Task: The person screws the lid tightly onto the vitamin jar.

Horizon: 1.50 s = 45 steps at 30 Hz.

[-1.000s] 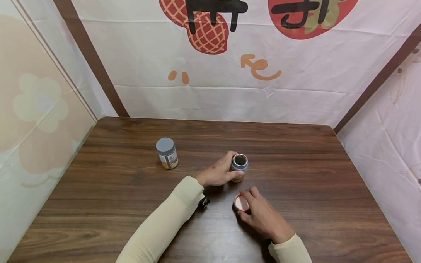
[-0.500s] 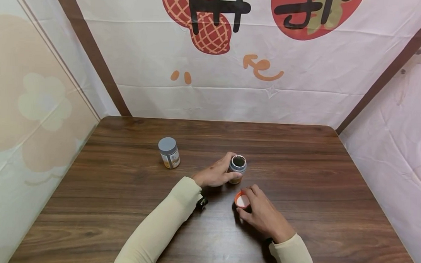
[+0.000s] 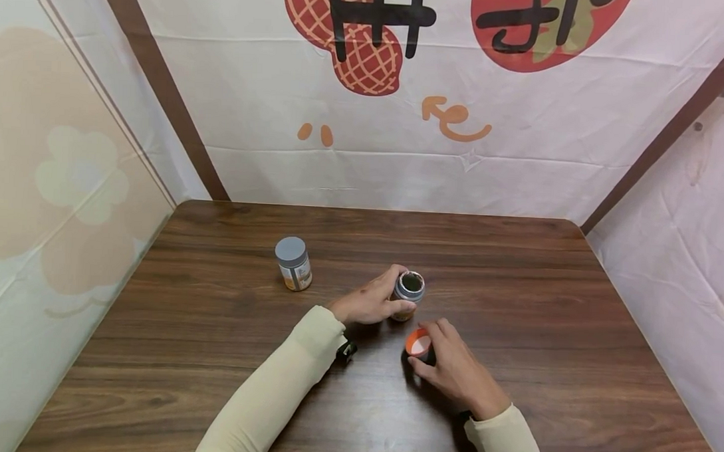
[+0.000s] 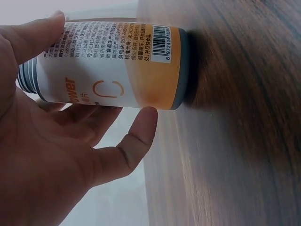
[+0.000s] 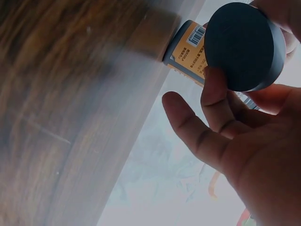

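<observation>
An uncapped jar (image 3: 410, 285) with a threaded neck and a white and orange label stands upright on the table. My left hand (image 3: 373, 299) grips it from the left, thumb in front; the left wrist view shows the printed label and barcode on the jar (image 4: 117, 70). Just in front and to the right, my right hand (image 3: 456, 365) pinches a dark grey lid (image 3: 419, 343) by its edge. The lid's orange and white inside faces up and toward me in the head view. In the right wrist view the lid's flat outer face (image 5: 242, 49) partly covers the jar behind it.
A second jar (image 3: 293, 263) with its grey lid on stands on the table to the left of my left hand. The brown wood table (image 3: 355, 412) ends at a printed cloth wall (image 3: 388, 174) behind, with cloth at both sides.
My right hand has tilted the lid a little, so more of its orange inner rim shows. My left hand keeps its grip on the jar. The head view has shifted slightly.
</observation>
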### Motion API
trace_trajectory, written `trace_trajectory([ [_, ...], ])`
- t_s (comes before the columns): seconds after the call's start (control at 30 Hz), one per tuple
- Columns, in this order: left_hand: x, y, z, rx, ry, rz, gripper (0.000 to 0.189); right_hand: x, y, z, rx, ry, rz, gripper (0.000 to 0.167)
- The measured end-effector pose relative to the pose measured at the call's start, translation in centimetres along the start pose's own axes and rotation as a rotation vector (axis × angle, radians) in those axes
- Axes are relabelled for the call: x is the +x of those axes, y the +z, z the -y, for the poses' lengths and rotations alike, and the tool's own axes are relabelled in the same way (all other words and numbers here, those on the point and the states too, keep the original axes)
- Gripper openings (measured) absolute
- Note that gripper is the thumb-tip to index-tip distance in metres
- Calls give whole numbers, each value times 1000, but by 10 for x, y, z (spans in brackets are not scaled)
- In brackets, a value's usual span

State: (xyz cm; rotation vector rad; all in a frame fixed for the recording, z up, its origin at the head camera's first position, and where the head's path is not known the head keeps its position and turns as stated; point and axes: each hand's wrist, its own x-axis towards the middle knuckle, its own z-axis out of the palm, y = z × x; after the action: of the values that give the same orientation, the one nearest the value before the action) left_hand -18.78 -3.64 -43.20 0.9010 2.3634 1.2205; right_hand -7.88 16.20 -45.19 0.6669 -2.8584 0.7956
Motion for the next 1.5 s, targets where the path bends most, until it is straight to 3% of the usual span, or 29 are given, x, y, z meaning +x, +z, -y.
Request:
trace_trajectory([
  [0.2, -2, -2, -2, 14, -1, 6, 52, 0, 0, -2, -1, -78, -102, 56],
  [0.37, -3, -4, -3, 27, 14, 20, 50, 3, 0, -1, 13, -85, -143, 57],
  [0.97, -9, -9, -5, 84, 17, 43, 52, 5, -9, -1, -15, 2, -141, 53],
  [1.5, -8, -10, -2, 126, 72, 66, 51, 13, -14, -4, 33, -19, -225, 59],
])
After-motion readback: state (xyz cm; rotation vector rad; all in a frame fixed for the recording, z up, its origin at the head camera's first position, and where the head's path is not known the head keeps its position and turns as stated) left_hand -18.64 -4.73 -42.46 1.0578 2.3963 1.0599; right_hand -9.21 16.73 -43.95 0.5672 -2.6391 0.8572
